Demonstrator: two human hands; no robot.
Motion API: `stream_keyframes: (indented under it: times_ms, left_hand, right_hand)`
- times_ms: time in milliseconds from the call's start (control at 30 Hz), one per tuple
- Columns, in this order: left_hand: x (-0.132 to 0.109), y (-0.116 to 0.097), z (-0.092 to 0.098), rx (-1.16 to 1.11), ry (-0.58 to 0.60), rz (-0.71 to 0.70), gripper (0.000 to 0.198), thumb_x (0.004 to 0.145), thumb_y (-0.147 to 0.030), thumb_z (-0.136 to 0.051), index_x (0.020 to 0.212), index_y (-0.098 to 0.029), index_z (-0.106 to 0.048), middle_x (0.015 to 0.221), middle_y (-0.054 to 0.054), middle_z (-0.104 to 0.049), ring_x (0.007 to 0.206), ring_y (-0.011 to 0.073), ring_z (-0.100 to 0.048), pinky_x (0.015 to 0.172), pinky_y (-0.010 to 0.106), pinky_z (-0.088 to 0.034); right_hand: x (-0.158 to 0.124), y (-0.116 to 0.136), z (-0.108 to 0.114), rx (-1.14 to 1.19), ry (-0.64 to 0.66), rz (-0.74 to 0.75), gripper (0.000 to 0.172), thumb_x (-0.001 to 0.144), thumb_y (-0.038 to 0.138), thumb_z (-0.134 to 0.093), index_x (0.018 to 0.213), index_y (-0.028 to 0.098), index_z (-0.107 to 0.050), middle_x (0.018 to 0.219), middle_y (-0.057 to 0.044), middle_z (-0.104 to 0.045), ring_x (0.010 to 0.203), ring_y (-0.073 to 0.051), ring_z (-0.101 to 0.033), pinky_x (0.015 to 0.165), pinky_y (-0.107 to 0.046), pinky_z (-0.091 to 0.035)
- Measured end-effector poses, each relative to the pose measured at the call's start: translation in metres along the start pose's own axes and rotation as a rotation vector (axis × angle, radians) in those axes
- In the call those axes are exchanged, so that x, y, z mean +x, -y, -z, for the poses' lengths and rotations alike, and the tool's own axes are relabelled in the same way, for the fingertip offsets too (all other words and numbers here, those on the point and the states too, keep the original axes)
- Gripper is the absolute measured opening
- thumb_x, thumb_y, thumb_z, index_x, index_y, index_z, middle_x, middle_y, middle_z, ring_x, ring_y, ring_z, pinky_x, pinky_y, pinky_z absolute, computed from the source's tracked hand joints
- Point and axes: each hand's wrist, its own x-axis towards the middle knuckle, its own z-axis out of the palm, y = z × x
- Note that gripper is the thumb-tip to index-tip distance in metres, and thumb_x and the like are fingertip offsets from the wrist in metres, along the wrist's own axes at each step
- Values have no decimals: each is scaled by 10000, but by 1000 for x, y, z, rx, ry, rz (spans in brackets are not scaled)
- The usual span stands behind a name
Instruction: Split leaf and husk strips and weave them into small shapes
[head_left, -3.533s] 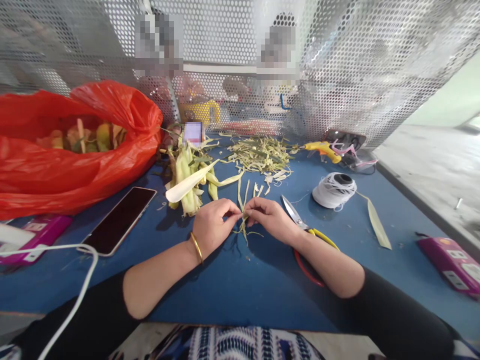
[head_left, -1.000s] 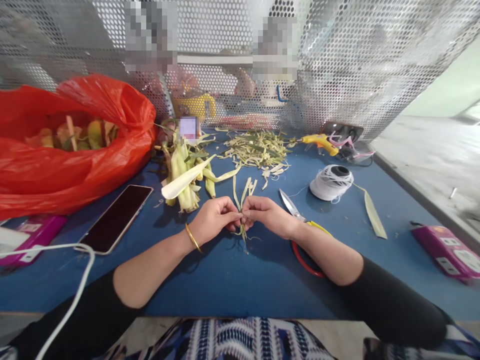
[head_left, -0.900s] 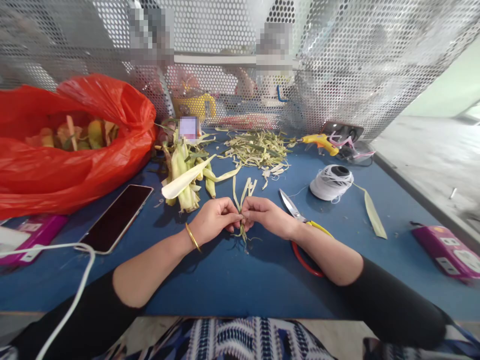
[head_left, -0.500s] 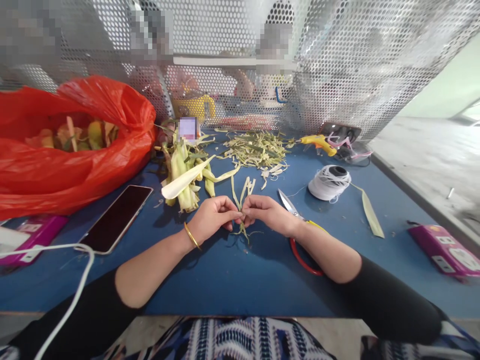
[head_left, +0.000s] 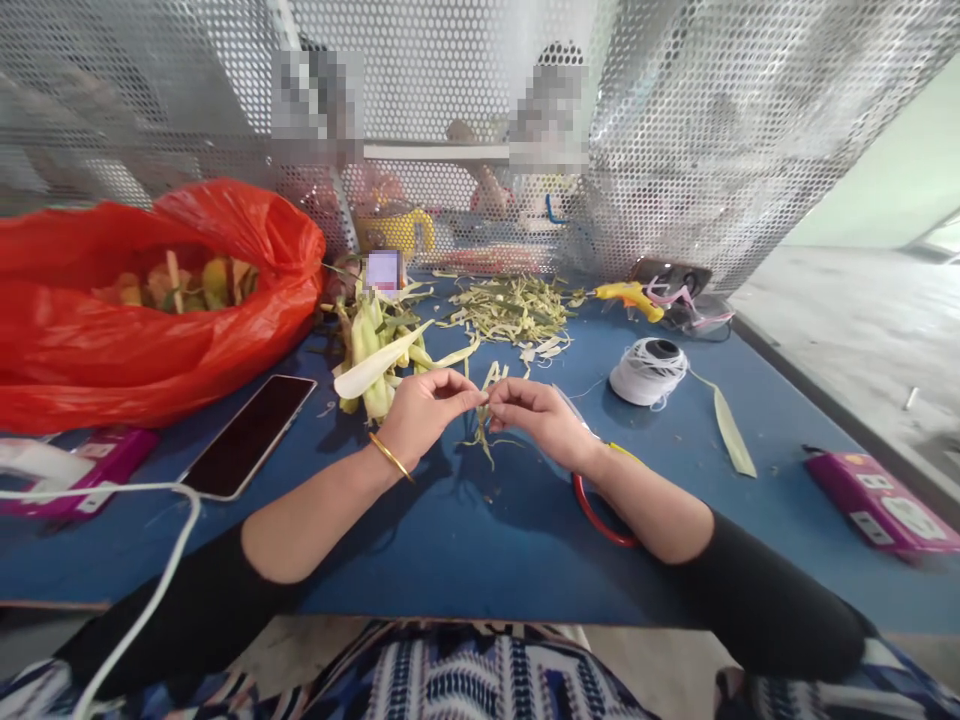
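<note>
Close together over the blue table, my left hand (head_left: 433, 415) and my right hand (head_left: 541, 417) meet at the fingertips. Between them is a small bundle of pale green corn husk strips (head_left: 483, 437), its ends showing above and below my fingers. My left thumb and forefinger are pinched on it. My right fingers are pinched at its right side, though what exactly they grip is partly hidden. Under my right forearm lies a pair of scissors (head_left: 598, 515), red and yellow at the handles and partly covered. Whole corn husks (head_left: 371, 370) lie just beyond my left hand.
A red plastic bag (head_left: 285, 290) stands at left, near a phone (head_left: 251, 435). Cut husk strips (head_left: 514, 310) are heaped at the back, before a perforated metal screen (head_left: 442, 90). At right are a white thread spool (head_left: 646, 372), a yellow glue gun (head_left: 630, 298) and a purple box (head_left: 885, 500).
The view has shifted slightly. Both hands remain together at the bundle, with fingertips a little higher on it. A long strip that stood up beside my left fingers no longer shows.
</note>
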Motion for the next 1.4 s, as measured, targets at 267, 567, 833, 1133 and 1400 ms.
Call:
stream_keyframes:
  times_ms: [267, 567, 833, 1133, 1400]
  left_hand:
    - [12, -9, -17, -222, 59, 177, 179, 590, -302, -755, 620, -160, -650, 571, -26, -601, 529, 85, -500, 584, 233, -440]
    - [-2, -1, -25, 54, 139, -297, 345, 680, -140, -619, 1019, -189, -657, 981, 31, -720, 957, 188, -645, 928, 310, -455]
    - [-11, -13, -18, 76, 54, -189, 87, 734, -270, -657, 723, -184, -648, 710, 15, -690, 691, 161, -627, 682, 267, -491]
    - [-12, -20, -16, -348, 103, 55, 185, 668, -322, -688, 680, -163, -595, 566, -36, -572, 448, 65, -498, 461, 191, -397]
    - [-6, -19, -16, -412, -99, 136, 208, 541, -273, -757, 635, -134, -633, 460, -63, -503, 341, 18, -363, 349, 171, -219]
  right_hand:
    - [-4, 5, -4, 297, 3, -8, 207, 699, 335, -732, 689, 164, -615, 751, -17, -649, 587, -92, -536, 581, -245, -437]
    - [-5, 21, 3, 565, -191, 21, 180, 675, 270, -756, 702, 183, -601, 720, 3, -643, 635, -98, -581, 633, -228, -469]
    - [-6, 21, 3, 598, -198, -29, 121, 718, 224, -733, 716, 170, -625, 718, -12, -687, 664, -103, -637, 669, -221, -508]
    - [-10, 24, -4, 603, -189, -16, 127, 712, 201, -735, 701, 175, -611, 810, -12, -711, 745, -117, -682, 696, -223, -521]
    - [-10, 23, -11, 399, -189, -68, 209, 641, 288, -781, 665, 159, -619, 749, -21, -707, 694, -134, -686, 647, -240, -502]
